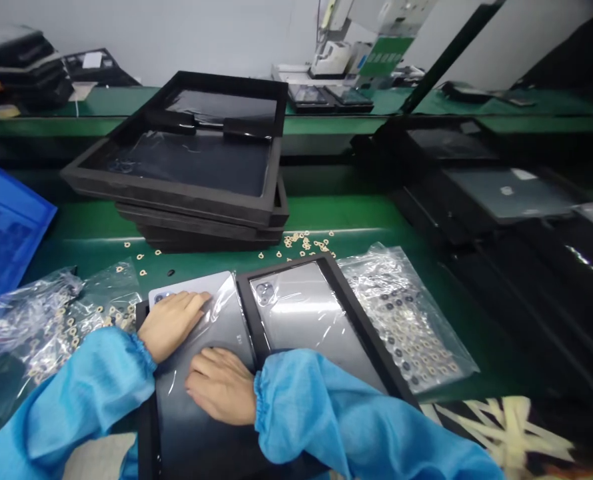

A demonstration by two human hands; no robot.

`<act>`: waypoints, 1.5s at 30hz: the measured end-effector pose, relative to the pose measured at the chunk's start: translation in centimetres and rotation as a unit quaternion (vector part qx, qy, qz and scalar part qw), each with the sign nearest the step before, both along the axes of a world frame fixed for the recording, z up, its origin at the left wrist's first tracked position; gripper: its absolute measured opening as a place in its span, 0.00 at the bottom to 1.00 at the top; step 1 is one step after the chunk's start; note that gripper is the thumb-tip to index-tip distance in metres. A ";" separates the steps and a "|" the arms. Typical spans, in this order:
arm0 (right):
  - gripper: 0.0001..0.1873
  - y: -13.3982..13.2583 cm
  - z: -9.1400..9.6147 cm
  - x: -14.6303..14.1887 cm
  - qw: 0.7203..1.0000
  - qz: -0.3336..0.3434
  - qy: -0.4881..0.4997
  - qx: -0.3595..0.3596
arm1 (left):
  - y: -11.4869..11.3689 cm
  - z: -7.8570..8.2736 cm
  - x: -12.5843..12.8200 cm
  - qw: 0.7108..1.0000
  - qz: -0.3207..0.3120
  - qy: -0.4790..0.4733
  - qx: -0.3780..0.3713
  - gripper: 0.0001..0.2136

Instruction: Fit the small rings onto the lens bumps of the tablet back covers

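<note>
A grey tablet point(201, 407) lies back up at the left of a black foam tray point(344, 293), its top end over the tray's rim. Clear film point(225, 297) creases across its upper part. My left hand point(174, 323) rests over the tablet's top left corner, fingers together and closed at the creased film, partly covering the camera. Lower down, my right hand point(221, 385) touches the tablet's back with curled fingers; what they pinch, if anything, is hidden. A second film-covered tablet point(309, 313) fills the tray's right compartment, partly behind my right sleeve.
Behind stands a stack of black foam trays point(176, 193). Small pale rings point(304, 243) lie scattered on the green bench point(346, 210). Clear bags of small parts sit at left point(71, 327) and right point(406, 320). A blue bin point(6, 213) is far left; more trays point(521, 253) are piled right.
</note>
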State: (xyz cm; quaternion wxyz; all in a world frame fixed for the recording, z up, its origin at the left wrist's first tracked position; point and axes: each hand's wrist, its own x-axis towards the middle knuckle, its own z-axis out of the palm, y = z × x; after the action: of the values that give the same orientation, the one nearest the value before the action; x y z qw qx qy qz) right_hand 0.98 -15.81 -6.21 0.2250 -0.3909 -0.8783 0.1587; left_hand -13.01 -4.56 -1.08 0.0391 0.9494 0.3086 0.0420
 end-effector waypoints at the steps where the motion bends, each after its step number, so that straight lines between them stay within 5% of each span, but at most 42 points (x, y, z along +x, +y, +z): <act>1: 0.07 0.0 0.0 0.0 1.000 -0.001 -0.006 -0.001 | 0.1 0.2 -0.6 1.000 -0.005 -0.016 0.007 0.12; 5: 0.06 0.0 -0.1 -0.1 1.000 -0.005 -0.026 0.000 | 1.2 1.3 -4.3 0.993 0.059 -0.096 0.033 0.16; 9: 0.05 -0.1 0.0 0.0 0.999 -0.002 -0.036 0.001 | 3.2 0.3 -6.7 0.988 0.129 -0.078 0.028 0.17; 15: 0.04 0.2 0.5 -0.3 0.999 0.003 -0.043 -0.025 | 4.4 -1.2 -5.6 0.982 0.181 -0.030 0.054 0.19; 19: 0.11 0.9 2.6 2.9 0.994 0.061 -0.014 -0.095 | 3.6 -1.8 -3.3 0.987 0.158 -0.024 0.000 0.20; 21: 0.11 0.7 3.8 6.6 0.994 0.007 0.000 -0.105 | 3.2 -2.1 -2.4 0.988 0.148 -0.027 -0.020 0.21; 24: 0.09 -0.7 4.7 14.1 0.961 -0.273 -0.013 -0.052 | 3.0 -2.1 -1.8 0.990 0.137 -0.038 -0.025 0.21; 29: 0.10 -5.1 1.1 23.0 0.866 -0.497 -0.061 0.019 | 1.6 -3.4 -2.2 0.995 0.089 -0.037 -0.001 0.23; 34: 0.14 -7.3 -3.5 23.3 0.829 -0.555 -0.066 0.002 | -3.1 -6.3 -3.0 0.998 0.030 -0.017 0.053 0.30; 40: 0.12 -7.1 -3.7 22.2 0.825 -0.562 -0.061 -0.012 | -3.3 -6.7 -4.6 0.998 0.033 -0.023 0.041 0.30; 43: 0.10 -8.1 -3.2 21.5 0.837 -0.545 -0.051 -0.026 | -3.5 -5.3 -4.2 0.985 0.100 -0.108 -0.085 0.23; 45: 0.10 -8.8 -3.0 21.0 0.848 -0.527 -0.037 -0.039 | -4.9 -3.7 -2.7 0.935 0.147 -0.178 -0.269 0.21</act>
State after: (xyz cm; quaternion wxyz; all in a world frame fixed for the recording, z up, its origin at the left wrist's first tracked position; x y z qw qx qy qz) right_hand 21.98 -24.60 -9.19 0.2266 -0.8087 -0.5416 0.0357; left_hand -15.74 -9.46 -4.79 0.3408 0.8244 0.4323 0.1313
